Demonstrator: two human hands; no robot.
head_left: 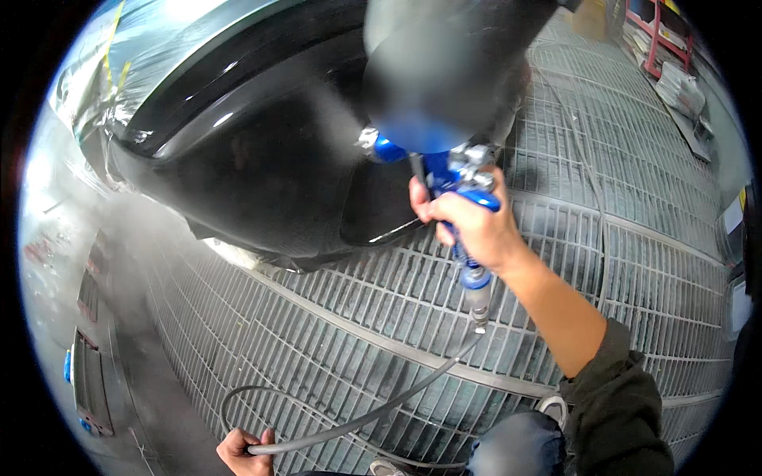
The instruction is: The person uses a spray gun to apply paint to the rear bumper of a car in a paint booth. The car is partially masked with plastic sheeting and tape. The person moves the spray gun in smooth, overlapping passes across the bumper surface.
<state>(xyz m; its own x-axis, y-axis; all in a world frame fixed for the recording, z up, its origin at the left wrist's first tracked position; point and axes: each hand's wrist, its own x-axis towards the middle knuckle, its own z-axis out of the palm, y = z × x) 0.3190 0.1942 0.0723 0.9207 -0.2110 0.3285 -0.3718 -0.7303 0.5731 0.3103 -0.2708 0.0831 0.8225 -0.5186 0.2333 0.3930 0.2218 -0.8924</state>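
My right hand [472, 218] is closed round the grip of a blue spray gun [438, 170], fingers at its trigger. A large, pale cup [429, 71] sits on top of the gun, its surface partly blurred. The silver nozzle points left, toward a glossy black car body panel [262, 166], and a pale haze hangs in front of it. From the foot of the grip a grey air hose [381, 408] runs down and left. My left hand [246, 452], low at the left, is closed on this hose and holds it off the floor grating.
Clear plastic sheeting [83, 103] with yellow tape wraps the body around the black panel. Metal floor grating [333, 317] lies underfoot, with another hose [583, 151] across it at right. A red rack [659, 36] stands at the far right. Long metal fixtures [91, 381] line the left side.
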